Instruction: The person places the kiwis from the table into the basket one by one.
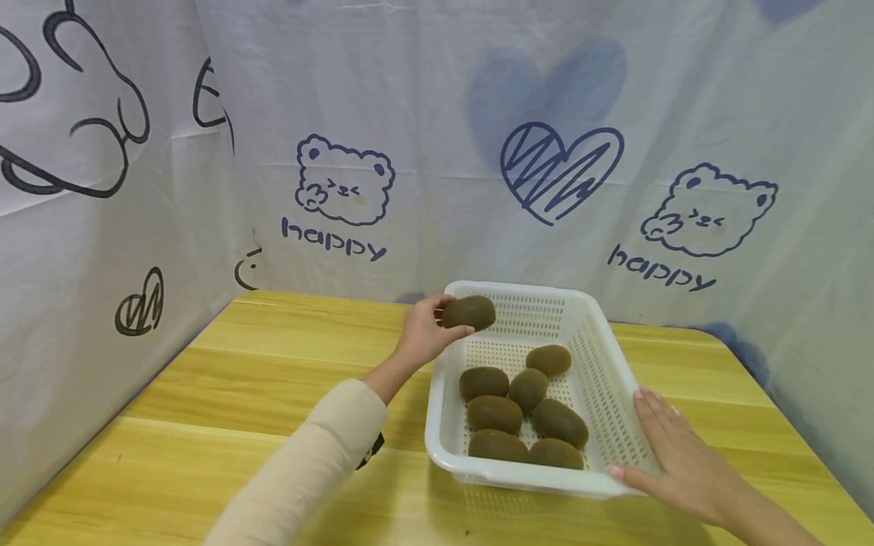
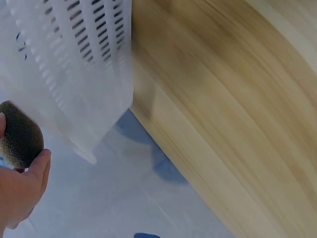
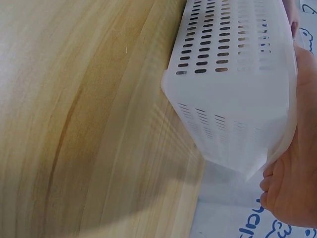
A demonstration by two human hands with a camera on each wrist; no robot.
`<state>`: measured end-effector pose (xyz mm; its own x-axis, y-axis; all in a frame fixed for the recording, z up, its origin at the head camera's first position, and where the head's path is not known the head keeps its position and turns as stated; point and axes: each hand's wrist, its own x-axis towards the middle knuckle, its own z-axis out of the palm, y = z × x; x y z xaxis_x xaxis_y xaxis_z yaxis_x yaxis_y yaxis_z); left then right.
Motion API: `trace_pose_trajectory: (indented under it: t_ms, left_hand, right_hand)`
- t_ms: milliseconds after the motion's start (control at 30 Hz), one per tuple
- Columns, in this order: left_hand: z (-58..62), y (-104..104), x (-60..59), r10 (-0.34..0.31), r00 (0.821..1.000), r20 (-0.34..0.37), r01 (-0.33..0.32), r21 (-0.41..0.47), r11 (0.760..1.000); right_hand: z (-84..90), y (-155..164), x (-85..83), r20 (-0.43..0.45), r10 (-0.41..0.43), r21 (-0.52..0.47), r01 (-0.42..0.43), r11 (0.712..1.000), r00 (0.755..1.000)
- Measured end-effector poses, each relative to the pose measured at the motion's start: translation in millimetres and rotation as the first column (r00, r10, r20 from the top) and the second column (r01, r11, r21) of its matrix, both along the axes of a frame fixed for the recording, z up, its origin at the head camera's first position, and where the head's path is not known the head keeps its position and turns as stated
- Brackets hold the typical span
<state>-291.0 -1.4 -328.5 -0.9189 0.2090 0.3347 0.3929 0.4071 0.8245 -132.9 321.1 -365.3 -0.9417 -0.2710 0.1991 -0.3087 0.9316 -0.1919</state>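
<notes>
My left hand [image 1: 422, 334] pinches a brown kiwi [image 1: 470, 313] between thumb and fingers, over the far left corner of a white plastic basket [image 1: 608, 326]. That same kiwi [image 2: 20, 136] shows at the left edge of the left wrist view, with fingertips on its side. Inside the basket, several more kiwis [image 1: 495, 415] lie grouped toward the near end. My right hand [image 1: 683, 462] rests on the basket's near right corner, thumb spread from the fairly straight fingers along the rim. In the right wrist view, the fingers [image 3: 277, 186] lie against the basket's upper edge.
The basket stands on a yellow wood-grain table [image 1: 225, 425]. Behind and beside the table hangs a white cloth [image 1: 437, 220] printed with bears, hearts and lettering. A dark object [image 1: 371, 452] shows by the left sleeve [image 1: 321, 447].
</notes>
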Motion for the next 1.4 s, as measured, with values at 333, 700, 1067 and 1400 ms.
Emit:
trace_pose_trajectory:
  t_ms: [333, 700, 1067, 1400]
  left_hand:
    - [-5.9, 27, 0.2, -0.060, 0.996, -0.072, 0.045, -0.190, 0.981]
    - [-11.2, 36, -6.2, -0.199, 0.966, -0.167, 0.069, -0.572, 0.817]
    - [-15.0, 42, -8.0, -0.180, 0.973, -0.143, 0.005, -0.769, 0.640]
    - [-35.4, 51, -27.7, -0.161, 0.977, -0.138, -0.014, -0.801, 0.599]
  right_hand:
    - [-0.2, 0, 0.6, 0.006, 0.002, -0.007, -0.002, 1.000, 1.000]
    - [0.3, 1, 1.5, 0.006, -0.002, -0.010, 0.002, 1.000, 1.000]
    - [0.3, 1, 2.0, 0.004, 0.004, -0.010, -0.004, 1.000, 1.000]
    - [1.0, 0, 2.3, 0.009, 0.001, -0.017, -0.001, 1.000, 1.000]
